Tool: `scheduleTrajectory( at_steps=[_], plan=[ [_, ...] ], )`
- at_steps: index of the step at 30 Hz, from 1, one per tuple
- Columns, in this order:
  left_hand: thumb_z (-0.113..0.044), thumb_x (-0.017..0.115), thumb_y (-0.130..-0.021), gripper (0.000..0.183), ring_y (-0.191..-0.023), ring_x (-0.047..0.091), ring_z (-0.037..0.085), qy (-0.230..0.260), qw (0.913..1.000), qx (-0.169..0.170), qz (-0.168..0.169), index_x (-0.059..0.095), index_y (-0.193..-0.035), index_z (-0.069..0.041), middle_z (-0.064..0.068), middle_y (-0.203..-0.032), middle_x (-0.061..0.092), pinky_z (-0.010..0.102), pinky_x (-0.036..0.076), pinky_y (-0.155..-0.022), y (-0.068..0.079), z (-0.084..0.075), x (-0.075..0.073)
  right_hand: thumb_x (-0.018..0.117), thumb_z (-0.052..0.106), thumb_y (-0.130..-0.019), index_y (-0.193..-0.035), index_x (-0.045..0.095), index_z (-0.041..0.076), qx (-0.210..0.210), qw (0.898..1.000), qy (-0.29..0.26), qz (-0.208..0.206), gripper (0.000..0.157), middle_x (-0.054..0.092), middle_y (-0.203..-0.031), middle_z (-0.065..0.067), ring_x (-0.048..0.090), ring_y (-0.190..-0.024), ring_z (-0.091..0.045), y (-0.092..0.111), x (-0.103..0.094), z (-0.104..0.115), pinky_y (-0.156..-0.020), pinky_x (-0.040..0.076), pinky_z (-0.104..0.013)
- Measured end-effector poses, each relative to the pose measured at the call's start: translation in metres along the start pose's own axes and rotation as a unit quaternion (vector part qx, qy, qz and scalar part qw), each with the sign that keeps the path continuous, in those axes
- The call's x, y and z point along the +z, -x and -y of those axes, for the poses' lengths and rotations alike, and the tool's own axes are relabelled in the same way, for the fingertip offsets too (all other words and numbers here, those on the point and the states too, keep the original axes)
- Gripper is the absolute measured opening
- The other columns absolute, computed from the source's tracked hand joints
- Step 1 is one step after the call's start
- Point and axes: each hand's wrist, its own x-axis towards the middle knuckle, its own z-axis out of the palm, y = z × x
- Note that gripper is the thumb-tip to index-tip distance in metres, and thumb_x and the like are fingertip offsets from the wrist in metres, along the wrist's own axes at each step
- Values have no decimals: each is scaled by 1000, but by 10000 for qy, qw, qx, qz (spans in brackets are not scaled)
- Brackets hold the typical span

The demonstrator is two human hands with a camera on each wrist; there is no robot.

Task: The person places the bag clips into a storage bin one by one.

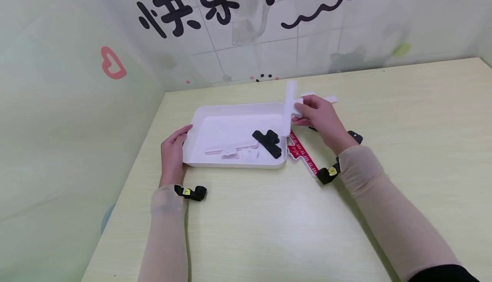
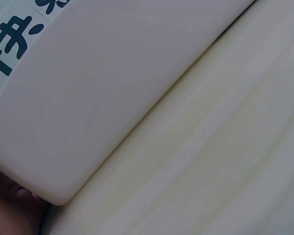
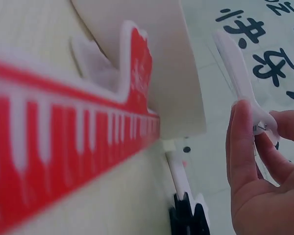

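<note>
My right hand (image 1: 319,117) pinches a white bag clip (image 1: 289,111) by its handle, holding it upright over the right rim of a white tray (image 1: 234,110). In the right wrist view, a small metal spring shows on that clip between thumb and fingers. My left hand (image 1: 173,151) grips the tray's left end; in the left wrist view, part of that hand is hidden by the tray corner. Inside the tray lie a black bag clip (image 1: 267,144) and several flat white pieces (image 1: 230,148), hard to make out. Below my right hand, a red-and-white bag clip (image 1: 303,153) lies against the tray's right side.
Behind my right hand a white bar (image 1: 331,99) pokes out on the table. Something black (image 3: 188,218) with prongs lies near it in the right wrist view. A printed curtain (image 1: 246,51) hangs along the table's back edge. Both wrists wear black cameras.
</note>
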Motion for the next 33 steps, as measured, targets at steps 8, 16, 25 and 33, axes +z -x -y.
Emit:
scheduleTrajectory(
  at_steps=[8,16,25,33],
  plan=[
    [-17,47,-93,26,-115,42,7,102,9999,-72,-6,66,-108,-23,-8,-122,52,30,38,-93,0,0,-1,60,36,-83,-117,51,9,193,9996,-150,143,45,54,-107,-11,60,-89,-23,3,26,-5,-76,50,-29],
    [-19,46,-93,26,-115,42,6,-24,9999,-97,-25,66,-108,-24,-9,-122,52,30,36,-95,1,-1,-2,60,41,-82,-124,50,9,267,9992,148,263,54,57,-109,-6,61,-87,-20,6,45,-2,-75,50,-29],
    [-18,48,-92,25,-114,44,9,109,9999,-69,-23,67,-108,-22,-7,-123,52,30,40,-91,1,0,-2,52,45,-86,-127,50,18,41,9820,1834,456,49,55,-113,2,63,-76,-17,6,55,0,-77,48,-30],
    [-17,47,-92,26,-114,44,8,148,9999,-19,2,66,-108,-22,-8,-122,52,30,40,-91,0,2,-1,42,15,-90,-129,48,15,-418,9585,2751,618,40,53,-119,-3,63,-74,-15,4,59,2,-60,46,-30]
  ],
)
